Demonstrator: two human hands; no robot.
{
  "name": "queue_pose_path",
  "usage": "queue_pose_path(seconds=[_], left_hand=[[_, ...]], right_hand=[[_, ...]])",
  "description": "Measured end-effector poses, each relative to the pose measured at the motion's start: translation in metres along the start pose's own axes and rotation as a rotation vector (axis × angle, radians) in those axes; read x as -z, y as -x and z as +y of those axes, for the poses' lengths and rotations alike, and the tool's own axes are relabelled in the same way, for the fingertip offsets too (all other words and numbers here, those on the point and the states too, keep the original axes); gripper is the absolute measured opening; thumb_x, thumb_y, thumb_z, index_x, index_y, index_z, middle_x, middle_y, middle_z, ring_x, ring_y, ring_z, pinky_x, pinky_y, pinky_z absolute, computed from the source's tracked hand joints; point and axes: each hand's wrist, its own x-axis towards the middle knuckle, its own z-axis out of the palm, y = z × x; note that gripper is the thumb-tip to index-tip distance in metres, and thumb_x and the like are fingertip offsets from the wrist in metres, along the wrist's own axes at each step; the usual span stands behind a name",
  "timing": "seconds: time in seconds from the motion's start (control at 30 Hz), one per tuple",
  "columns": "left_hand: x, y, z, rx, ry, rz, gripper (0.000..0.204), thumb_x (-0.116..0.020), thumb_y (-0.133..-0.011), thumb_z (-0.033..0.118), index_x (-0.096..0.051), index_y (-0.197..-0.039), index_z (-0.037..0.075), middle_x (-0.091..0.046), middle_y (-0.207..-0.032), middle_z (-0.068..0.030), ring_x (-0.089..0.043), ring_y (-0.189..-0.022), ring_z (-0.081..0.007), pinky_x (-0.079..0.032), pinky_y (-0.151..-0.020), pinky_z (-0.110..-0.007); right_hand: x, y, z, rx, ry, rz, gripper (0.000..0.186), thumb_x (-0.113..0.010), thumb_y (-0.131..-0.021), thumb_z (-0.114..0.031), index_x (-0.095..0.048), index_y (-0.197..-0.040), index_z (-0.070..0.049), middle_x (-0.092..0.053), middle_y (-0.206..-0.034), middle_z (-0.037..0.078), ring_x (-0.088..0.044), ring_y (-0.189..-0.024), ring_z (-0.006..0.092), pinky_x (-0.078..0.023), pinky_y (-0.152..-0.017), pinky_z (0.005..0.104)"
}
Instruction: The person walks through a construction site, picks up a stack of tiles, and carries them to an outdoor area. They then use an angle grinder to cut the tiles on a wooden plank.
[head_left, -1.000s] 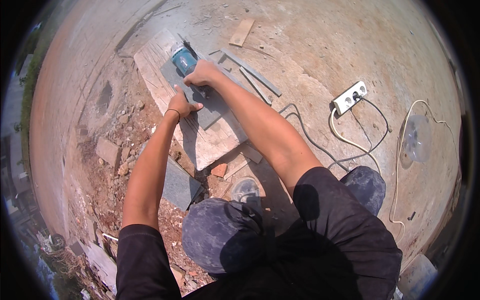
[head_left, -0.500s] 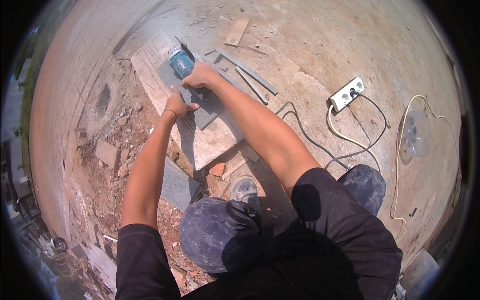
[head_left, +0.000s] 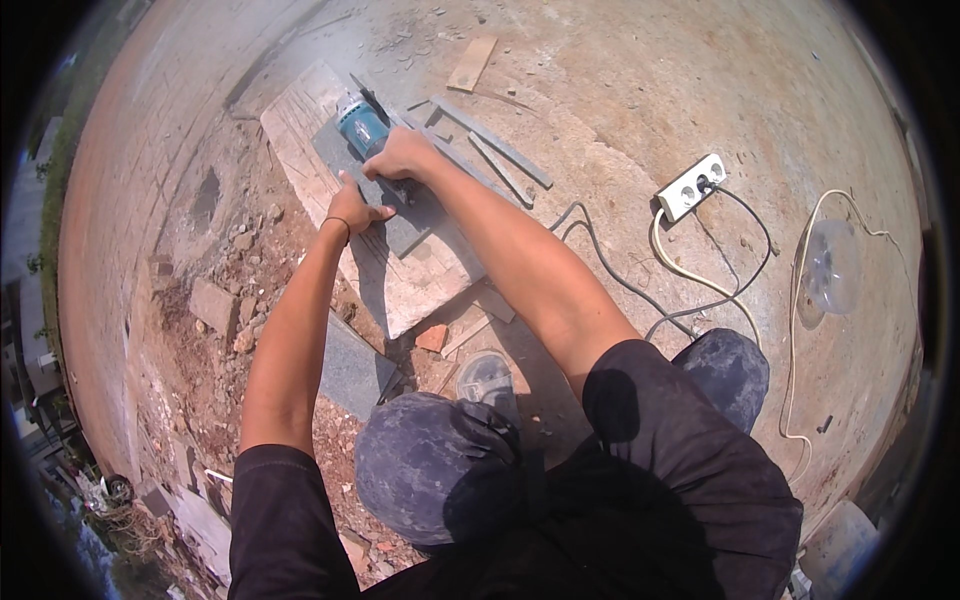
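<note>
My right hand (head_left: 403, 154) is wrapped round the body of a teal angle grinder (head_left: 361, 128), whose dark disc (head_left: 366, 92) stands on edge at its far side. Under the tool lies a flat grey stone tile (head_left: 414, 232). My left hand (head_left: 352, 211) presses on the tile's left side, thumb and forefinger spread apart, just nearer to me than the grinder. The tile rests on a pale, scored board (head_left: 420, 293). Whitish dust hangs beyond the disc, and where the disc meets the tile is hard to see.
Narrow grey strips (head_left: 500, 145) lie right of the board. A white power strip (head_left: 691, 188) with a plugged-in dark cable sits farther right, near a clear plastic tub (head_left: 833, 267). Rubble and a brick piece (head_left: 213, 306) lie left; a grey stone slab (head_left: 352, 370) lies by my knee.
</note>
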Motion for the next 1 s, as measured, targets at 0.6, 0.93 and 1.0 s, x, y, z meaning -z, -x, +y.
queue_pose_path(seconds=[0.6, 0.93, 1.0], left_hand=[[0.000, -0.002, 0.001, 0.015, -0.043, -0.018, 0.137, -0.087, -0.060, 0.045, 0.004, -0.139, -0.020, -0.055, -0.119, -0.0334, -0.057, -0.111, -0.0384, -0.047, -0.092, -0.034], [-0.001, -0.004, -0.004, -0.003, -0.061, 0.005, 0.138, -0.087, -0.058, 0.048, 0.001, -0.139, -0.020, -0.053, -0.121, -0.0341, -0.056, -0.113, -0.0390, -0.046, -0.093, -0.034], [-0.001, -0.004, -0.003, -0.003, -0.068, 0.002, 0.138, -0.087, -0.058, 0.049, 0.002, -0.139, -0.020, -0.053, -0.121, -0.0342, -0.056, -0.113, -0.0391, -0.046, -0.094, -0.034]], right_hand=[[0.003, 0.009, 0.005, -0.024, -0.015, -0.009, 0.070, -0.077, -0.051, -0.041, -0.066, -0.099, 0.009, -0.065, -0.102, 0.027, -0.066, -0.093, 0.0344, -0.054, -0.079, 0.0347], [0.000, 0.013, 0.006, -0.022, -0.014, -0.009, 0.071, -0.078, -0.051, -0.041, -0.065, -0.099, 0.009, -0.065, -0.103, 0.027, -0.066, -0.094, 0.0343, -0.054, -0.080, 0.0350], [0.000, 0.014, 0.006, -0.020, -0.015, -0.005, 0.070, -0.078, -0.051, -0.040, -0.066, -0.099, 0.009, -0.065, -0.103, 0.027, -0.066, -0.094, 0.0342, -0.054, -0.080, 0.0350]])
